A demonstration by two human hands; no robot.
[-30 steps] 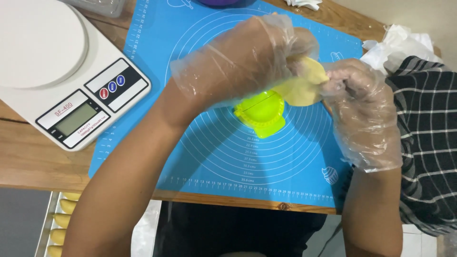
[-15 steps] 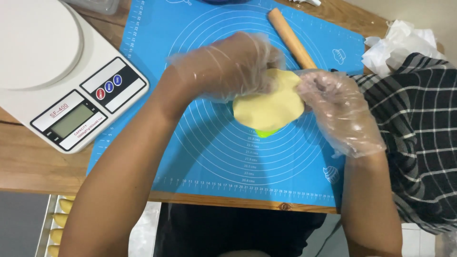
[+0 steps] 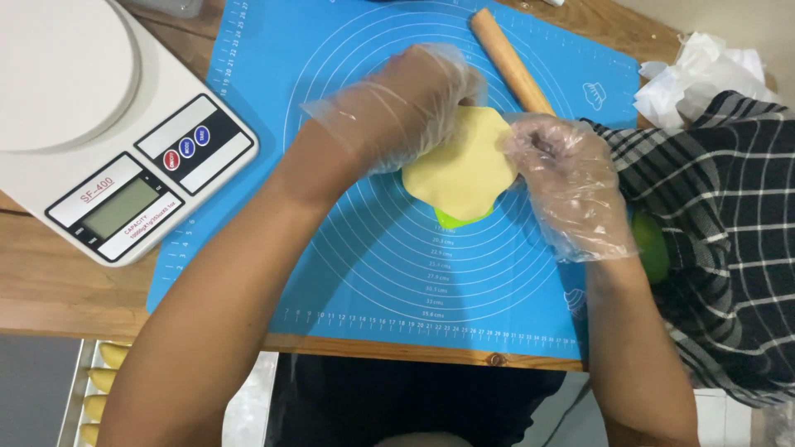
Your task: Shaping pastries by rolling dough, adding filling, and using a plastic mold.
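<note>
the dough (image 3: 464,170) lies on the mat (image 3: 348,240), scale (image 3: 108,124) to its left, rolling pin (image 3: 509,58) behind it.

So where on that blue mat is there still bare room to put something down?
The near part of the blue mat, between the two forearms, is bare, and so is its far left corner beside the scale. The middle is crowded: left hand and right hand on the dough, rolling pin just behind.
</note>
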